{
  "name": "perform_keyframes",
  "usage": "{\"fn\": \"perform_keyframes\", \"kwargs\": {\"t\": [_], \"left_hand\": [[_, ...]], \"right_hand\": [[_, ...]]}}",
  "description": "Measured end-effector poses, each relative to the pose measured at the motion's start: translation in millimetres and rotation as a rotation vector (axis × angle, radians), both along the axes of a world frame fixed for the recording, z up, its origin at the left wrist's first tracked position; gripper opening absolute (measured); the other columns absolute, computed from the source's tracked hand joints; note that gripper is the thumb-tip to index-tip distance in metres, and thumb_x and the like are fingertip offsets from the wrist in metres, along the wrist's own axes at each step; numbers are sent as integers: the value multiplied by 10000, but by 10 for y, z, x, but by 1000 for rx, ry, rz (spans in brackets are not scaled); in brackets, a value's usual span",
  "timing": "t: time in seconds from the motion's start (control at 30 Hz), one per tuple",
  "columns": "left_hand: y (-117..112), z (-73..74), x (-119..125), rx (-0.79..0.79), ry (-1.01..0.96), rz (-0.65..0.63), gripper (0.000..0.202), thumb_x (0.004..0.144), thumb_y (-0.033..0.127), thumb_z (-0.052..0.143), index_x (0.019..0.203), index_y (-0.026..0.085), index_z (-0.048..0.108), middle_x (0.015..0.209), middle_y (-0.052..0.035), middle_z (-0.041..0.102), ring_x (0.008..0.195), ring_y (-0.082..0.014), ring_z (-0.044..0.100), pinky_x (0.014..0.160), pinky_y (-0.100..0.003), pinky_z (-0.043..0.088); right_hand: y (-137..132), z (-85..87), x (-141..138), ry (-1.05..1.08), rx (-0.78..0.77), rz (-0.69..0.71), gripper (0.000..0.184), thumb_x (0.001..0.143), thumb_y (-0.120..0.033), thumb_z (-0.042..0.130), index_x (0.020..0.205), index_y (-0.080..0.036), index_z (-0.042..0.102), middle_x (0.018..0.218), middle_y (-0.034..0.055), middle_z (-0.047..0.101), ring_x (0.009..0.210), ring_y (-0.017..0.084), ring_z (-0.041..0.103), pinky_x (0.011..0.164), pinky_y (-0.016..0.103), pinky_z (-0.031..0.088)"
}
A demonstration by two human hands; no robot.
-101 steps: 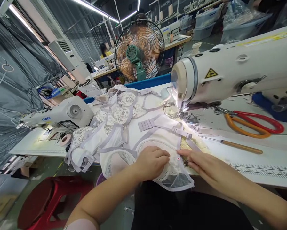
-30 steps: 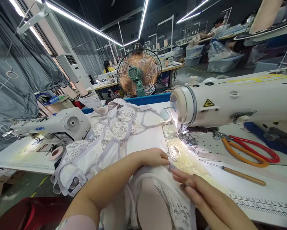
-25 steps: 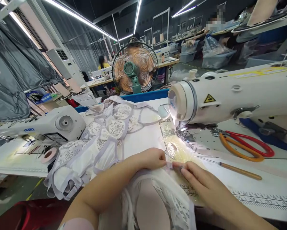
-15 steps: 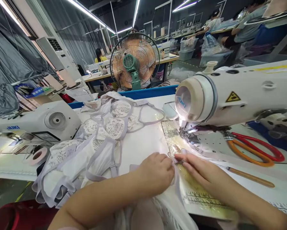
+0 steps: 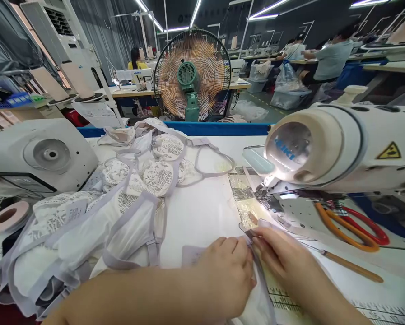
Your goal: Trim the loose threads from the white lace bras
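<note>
Several white lace bras (image 5: 121, 216) with pale lilac edging lie heaped on the left of the white table. At the table's front, my left hand (image 5: 224, 275) is closed on another bra (image 5: 261, 289), its fingers curled into the lilac edging. My right hand (image 5: 278, 253) pinches the same edging right beside the left fingers. A small dark piece (image 5: 248, 233) shows at the right fingertips, too small to name. Just beyond the hands is the lit needle area of a white sewing machine (image 5: 351, 144).
Red-and-orange-handled scissors (image 5: 351, 223) and a wooden-handled tool (image 5: 353, 266) lie to the right. A ruler strip (image 5: 283, 300) runs along the table. On the left stand a second sewing machine (image 5: 39, 153) and a pinkish roll (image 5: 7, 216). A large fan (image 5: 192, 76) stands behind the table; people sit farther back.
The camera view has levelled and turned, so the machine and heap appear shifted. Both hands keep hold of the bra, close together, slightly lower in view.
</note>
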State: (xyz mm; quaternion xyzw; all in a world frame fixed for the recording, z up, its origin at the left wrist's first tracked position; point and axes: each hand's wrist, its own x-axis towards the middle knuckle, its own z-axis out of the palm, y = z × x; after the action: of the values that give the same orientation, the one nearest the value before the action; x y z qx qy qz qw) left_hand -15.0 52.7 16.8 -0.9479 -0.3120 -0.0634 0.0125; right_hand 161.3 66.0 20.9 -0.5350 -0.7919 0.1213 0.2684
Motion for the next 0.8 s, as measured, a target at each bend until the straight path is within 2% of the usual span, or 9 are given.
{"fn": "perform_keyframes", "kwargs": {"t": [0.13, 0.37, 0.63, 0.8], "left_hand": [[-21, -31, 19, -24, 1, 28, 480, 913, 351, 344, 1259, 38, 457, 1236, -171, 506, 1048, -272, 477, 909, -392, 389], [-13, 46, 50, -115, 63, 80, 488, 905, 403, 376, 1278, 105, 480, 1301, -132, 489, 1068, -278, 466, 957, -456, 357], [-6, 61, 52, -97, 53, 74, 487, 901, 395, 374, 1268, 99, 497, 1285, -125, 507, 1048, -283, 475, 956, -444, 348], [-9, 58, 47, -51, 46, 73, 454, 893, 401, 386, 1211, 128, 561, 1270, -109, 523, 1058, -286, 465, 958, -436, 338]], "right_hand": [[-9, -117, -13, -80, 36, -41, 228, 888, -260, 345, 858, -211, 566, 763, 60, 673, 645, 178, 647, 525, 285, 505], [-37, -135, 23, -175, -16, -3, 210, 889, -283, 398, 845, -237, 599, 744, 24, 671, 606, 155, 644, 457, 239, 460], [-14, -202, -10, -273, 78, 17, 228, 894, -257, 379, 833, -240, 598, 702, -10, 665, 569, 139, 638, 453, 238, 447], [-4, -157, -74, -356, 173, 38, 254, 877, -214, 360, 737, -217, 573, 638, 10, 630, 477, 154, 597, 386, 263, 387]]}}
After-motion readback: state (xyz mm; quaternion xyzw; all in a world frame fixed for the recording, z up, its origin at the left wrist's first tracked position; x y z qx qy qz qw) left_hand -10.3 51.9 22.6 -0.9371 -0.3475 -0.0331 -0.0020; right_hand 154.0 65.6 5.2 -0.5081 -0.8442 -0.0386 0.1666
